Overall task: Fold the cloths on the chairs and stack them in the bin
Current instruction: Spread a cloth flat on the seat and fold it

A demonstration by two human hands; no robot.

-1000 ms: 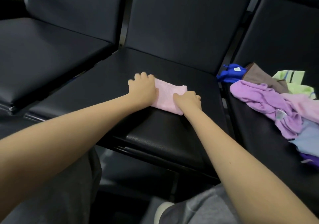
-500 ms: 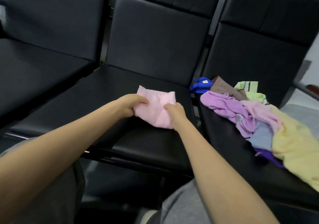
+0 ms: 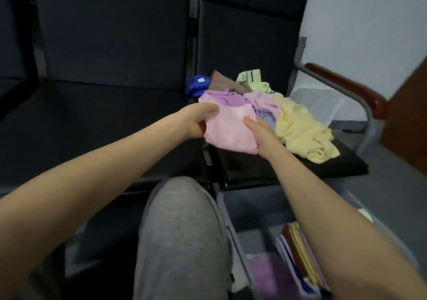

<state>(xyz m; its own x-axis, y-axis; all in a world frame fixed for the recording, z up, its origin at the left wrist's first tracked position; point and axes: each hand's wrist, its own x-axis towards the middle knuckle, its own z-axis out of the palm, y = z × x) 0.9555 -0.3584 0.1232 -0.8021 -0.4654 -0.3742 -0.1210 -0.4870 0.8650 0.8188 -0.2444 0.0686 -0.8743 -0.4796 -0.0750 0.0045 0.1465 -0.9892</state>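
**Both hands grasp the folded pink cloth at the seam between two chairs**

The left hand [image 3: 196,122] holds the left edge of the pink cloth [image 3: 227,130], its fingers curled over the upper corner. The right hand [image 3: 261,135] holds the right edge, with the thumb lying flat on top and the other fingers hidden beneath the fabric. Neither hand is loose — each is closed on the cloth. The cloth is a compact folded bundle, raised off the seats above the gap where the middle chair [image 3: 104,126] meets the right chair [image 3: 288,168].

Just behind it on the right chair lies the unfolded pile [image 3: 258,98], with a purple cloth [image 3: 227,98] nearest the left hand and a yellow cloth [image 3: 300,128] spilling toward the seat's front corner. A blue cloth [image 3: 196,87], a brown one [image 3: 221,81] and a green striped one [image 3: 251,78] sit at the back. Whether the pink bundle touches the pile cannot be told.

The bin [image 3: 233,237] stands on the floor below the right forearm, beside a knee in grey trousers [image 3: 182,230]. Folded cloths [image 3: 298,253] stand on edge inside it, and a purple one [image 3: 270,274] lies flat next to them. The middle chair's seat is open dark surface. On the right, the seat ends at a metal frame with a reddish armrest [image 3: 346,85].
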